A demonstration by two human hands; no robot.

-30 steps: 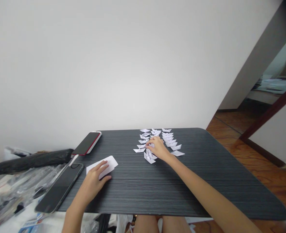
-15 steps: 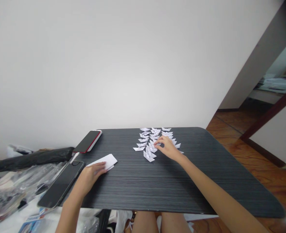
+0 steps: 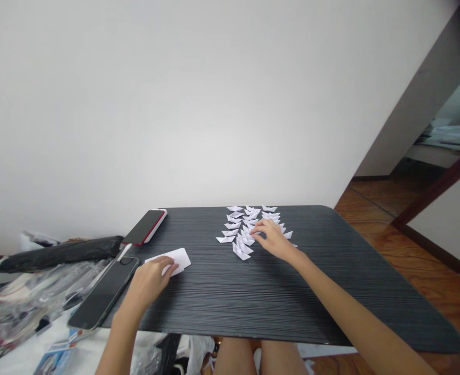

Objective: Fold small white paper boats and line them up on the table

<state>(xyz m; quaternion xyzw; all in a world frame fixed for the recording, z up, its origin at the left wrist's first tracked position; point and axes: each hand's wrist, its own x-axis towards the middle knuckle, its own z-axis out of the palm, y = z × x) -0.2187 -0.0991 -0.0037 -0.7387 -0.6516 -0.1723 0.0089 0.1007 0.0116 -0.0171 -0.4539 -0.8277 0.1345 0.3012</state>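
Several small white folded paper boats (image 3: 241, 249) stand in rough rows on the dark table. Among them is my right hand (image 3: 271, 238), its thumb and forefinger closed on one paper boat near the middle of the group; the fingers partly cover that boat. On the left side of the table lie white paper slips (image 3: 182, 257), stacked a little unevenly. My left hand (image 3: 154, 276) rests over their near side, with thumb and fingers pinched on the paper. Its palm hides part of the slips.
A phone with a red edge (image 3: 144, 227) lies on a white object at the table's back left. Nearer, a second dark phone (image 3: 104, 294) lies along the left edge. Plastic bags and a long black bundle (image 3: 58, 254) lie left of the table (image 3: 331, 271). A white wall stands behind.
The fingers of my left hand have drawn in on the paper slips and the hand has shifted slightly right. My right hand stays at the boats. The whole view has moved a little.
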